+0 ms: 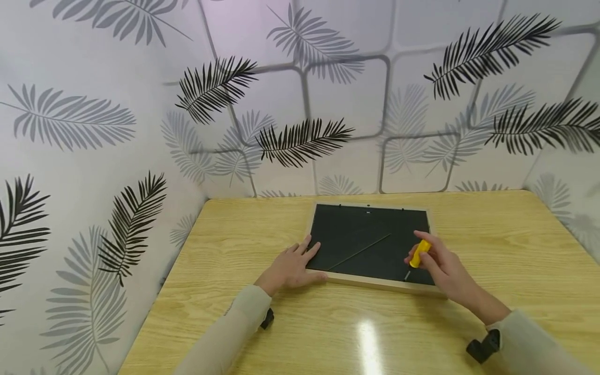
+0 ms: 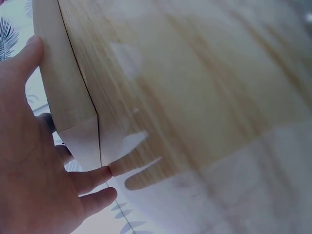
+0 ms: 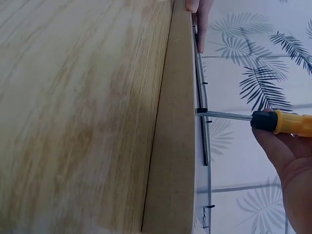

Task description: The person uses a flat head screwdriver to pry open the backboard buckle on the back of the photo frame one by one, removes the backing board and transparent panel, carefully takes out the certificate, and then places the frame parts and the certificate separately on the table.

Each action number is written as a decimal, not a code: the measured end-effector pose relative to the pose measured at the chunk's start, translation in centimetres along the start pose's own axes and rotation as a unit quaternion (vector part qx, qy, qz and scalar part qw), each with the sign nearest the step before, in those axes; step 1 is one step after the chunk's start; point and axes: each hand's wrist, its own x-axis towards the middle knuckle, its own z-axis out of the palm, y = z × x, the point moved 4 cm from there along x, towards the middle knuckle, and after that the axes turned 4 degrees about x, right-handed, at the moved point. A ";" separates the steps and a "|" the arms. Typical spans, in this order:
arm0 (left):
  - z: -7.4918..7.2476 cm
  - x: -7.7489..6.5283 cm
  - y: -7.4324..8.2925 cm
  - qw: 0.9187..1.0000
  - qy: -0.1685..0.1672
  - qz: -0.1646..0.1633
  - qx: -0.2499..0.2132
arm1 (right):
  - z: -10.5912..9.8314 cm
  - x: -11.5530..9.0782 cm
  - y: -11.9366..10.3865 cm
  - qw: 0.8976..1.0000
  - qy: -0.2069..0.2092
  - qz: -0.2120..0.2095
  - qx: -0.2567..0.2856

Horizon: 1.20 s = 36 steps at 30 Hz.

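Note:
A picture frame (image 1: 365, 279) with a pale wooden rim lies back up on the table, showing its black backing board (image 1: 347, 224). My left hand (image 1: 292, 267) rests at its near left corner, fingers spread, thumb along the front edge. In my right hand (image 1: 445, 268) is a screwdriver with a yellow handle (image 1: 420, 253), held between thumb and fingers. Its metal shank (image 3: 226, 115) slants down to the near rim in the head view. In the right wrist view the tip meets a small black tab (image 3: 202, 110) at the frame's inner edge.
Small dark tabs (image 1: 402, 209) stand along the frame's far edge. A thin pale diagonal line (image 1: 361, 251) crosses the backing. The wood-grain table (image 1: 244, 229) runs back to a leaf-patterned wall (image 1: 347, 172), with another patterned wall surface (image 1: 84, 208) at the left.

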 end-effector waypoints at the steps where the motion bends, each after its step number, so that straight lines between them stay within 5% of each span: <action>1: 0.0 0.0 0.0 1.000 -0.002 0.000 -0.002 | -0.1 0.1 0.0 1.000 0.002 -0.001 -0.006; 4: 0.0 -0.1 0.0 1.000 -0.005 0.000 -0.008 | -1.0 0.6 0.5 1.000 0.024 0.017 -0.010; 8: -0.2 -0.2 0.1 1.000 -0.008 0.004 -0.010 | -3.9 1.6 1.6 0.990 0.110 0.079 0.028; 15: -0.2 -0.3 0.3 1.000 -0.013 0.006 -0.020 | -8.6 1.8 3.2 0.936 0.248 0.143 0.203; 20: 0.1 -0.1 0.1 1.000 -0.007 0.008 -0.021 | -9.6 1.2 4.0 0.909 0.277 0.175 0.258; 36: 0.2 0.0 -0.1 0.999 0.005 0.014 -0.030 | -11.8 -2.2 6.6 0.875 0.317 0.232 0.284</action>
